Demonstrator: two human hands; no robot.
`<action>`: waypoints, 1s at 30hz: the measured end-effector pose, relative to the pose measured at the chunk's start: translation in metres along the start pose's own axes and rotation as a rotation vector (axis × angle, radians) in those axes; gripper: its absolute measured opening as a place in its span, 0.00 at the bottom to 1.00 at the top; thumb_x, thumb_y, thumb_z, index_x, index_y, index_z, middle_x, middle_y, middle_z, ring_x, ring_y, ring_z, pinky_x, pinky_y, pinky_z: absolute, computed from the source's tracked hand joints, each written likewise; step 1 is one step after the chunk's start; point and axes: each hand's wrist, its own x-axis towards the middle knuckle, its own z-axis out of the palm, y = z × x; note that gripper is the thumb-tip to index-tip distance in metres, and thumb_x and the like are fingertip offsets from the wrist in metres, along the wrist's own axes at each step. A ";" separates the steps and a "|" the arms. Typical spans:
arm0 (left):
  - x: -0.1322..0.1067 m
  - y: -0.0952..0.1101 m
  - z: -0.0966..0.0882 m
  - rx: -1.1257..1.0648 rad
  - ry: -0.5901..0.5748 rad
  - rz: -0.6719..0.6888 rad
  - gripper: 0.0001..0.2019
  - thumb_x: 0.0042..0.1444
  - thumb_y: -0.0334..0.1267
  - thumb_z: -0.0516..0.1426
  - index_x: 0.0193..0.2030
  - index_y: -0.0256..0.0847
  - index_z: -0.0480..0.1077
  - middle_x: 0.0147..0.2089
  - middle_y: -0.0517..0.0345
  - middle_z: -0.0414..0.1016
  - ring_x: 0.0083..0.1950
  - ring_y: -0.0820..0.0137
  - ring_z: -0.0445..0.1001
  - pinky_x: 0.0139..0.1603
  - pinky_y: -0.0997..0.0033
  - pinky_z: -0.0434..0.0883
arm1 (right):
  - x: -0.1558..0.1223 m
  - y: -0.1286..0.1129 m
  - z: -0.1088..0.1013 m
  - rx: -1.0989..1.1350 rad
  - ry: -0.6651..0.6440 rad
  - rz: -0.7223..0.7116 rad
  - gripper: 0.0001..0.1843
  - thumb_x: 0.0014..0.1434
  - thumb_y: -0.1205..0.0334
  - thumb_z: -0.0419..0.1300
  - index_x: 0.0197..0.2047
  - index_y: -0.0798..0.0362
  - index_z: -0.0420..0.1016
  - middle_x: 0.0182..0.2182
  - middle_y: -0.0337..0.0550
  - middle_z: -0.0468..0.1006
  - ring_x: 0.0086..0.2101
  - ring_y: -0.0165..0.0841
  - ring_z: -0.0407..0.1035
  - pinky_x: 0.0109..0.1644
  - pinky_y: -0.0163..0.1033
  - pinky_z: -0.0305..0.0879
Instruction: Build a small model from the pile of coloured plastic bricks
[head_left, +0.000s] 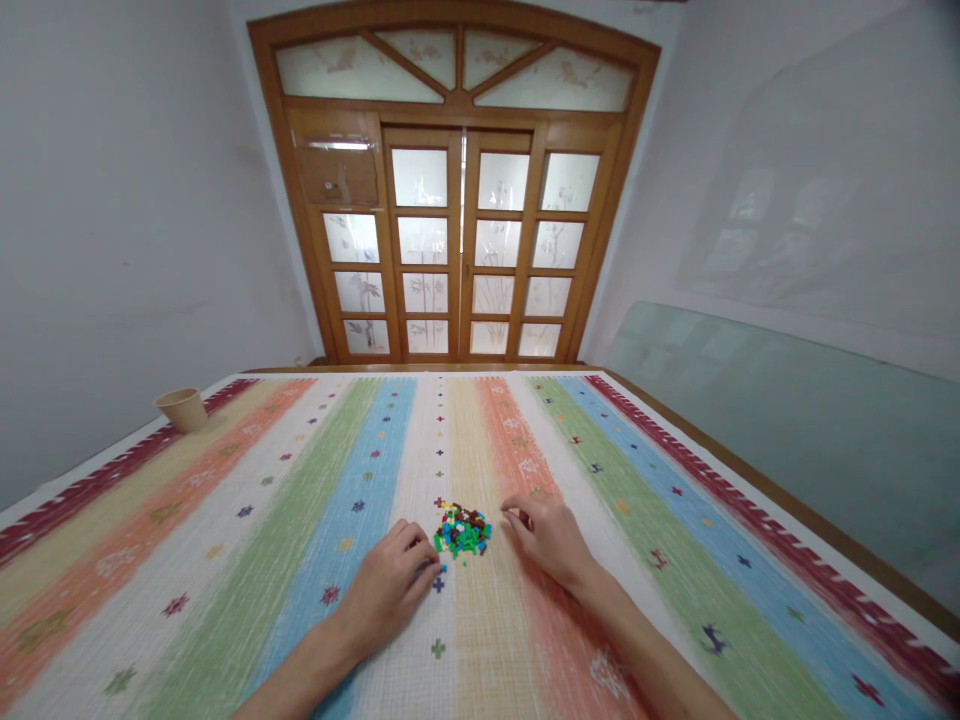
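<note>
Any pinch by the left hand or right hand beside the multicoloured pile, left loosely heaped, cannot be discerned.

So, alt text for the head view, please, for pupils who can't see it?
A left hand and right hand flank a pile of tiny colourful pieces on a striped tablecloth. A cup stands far left; wooden doors beyond.
</note>
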 end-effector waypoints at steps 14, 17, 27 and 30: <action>0.001 0.003 -0.002 -0.006 0.004 -0.027 0.05 0.68 0.31 0.57 0.42 0.43 0.74 0.41 0.54 0.76 0.44 0.61 0.74 0.45 0.63 0.72 | -0.015 -0.023 0.023 0.115 -0.067 -0.173 0.10 0.65 0.66 0.60 0.45 0.49 0.83 0.35 0.43 0.87 0.34 0.36 0.79 0.39 0.36 0.64; 0.000 0.004 -0.002 -0.012 -0.002 -0.029 0.06 0.64 0.28 0.58 0.43 0.43 0.74 0.42 0.54 0.76 0.45 0.61 0.74 0.45 0.63 0.72 | -0.016 -0.024 0.024 0.088 -0.086 -0.166 0.10 0.66 0.64 0.60 0.45 0.50 0.84 0.35 0.44 0.87 0.34 0.37 0.80 0.39 0.36 0.64; 0.000 0.003 -0.001 -0.017 -0.026 -0.014 0.06 0.64 0.28 0.58 0.41 0.43 0.74 0.42 0.54 0.76 0.45 0.61 0.74 0.44 0.63 0.72 | -0.020 -0.034 0.023 0.113 -0.153 -0.218 0.10 0.67 0.64 0.59 0.43 0.50 0.84 0.36 0.43 0.87 0.35 0.35 0.80 0.40 0.35 0.65; 0.001 0.003 -0.001 -0.013 -0.020 -0.015 0.06 0.65 0.28 0.59 0.41 0.43 0.74 0.41 0.55 0.76 0.45 0.62 0.74 0.45 0.63 0.72 | -0.021 -0.037 0.024 0.126 -0.166 -0.234 0.11 0.66 0.65 0.59 0.44 0.49 0.84 0.37 0.42 0.87 0.36 0.35 0.80 0.41 0.35 0.66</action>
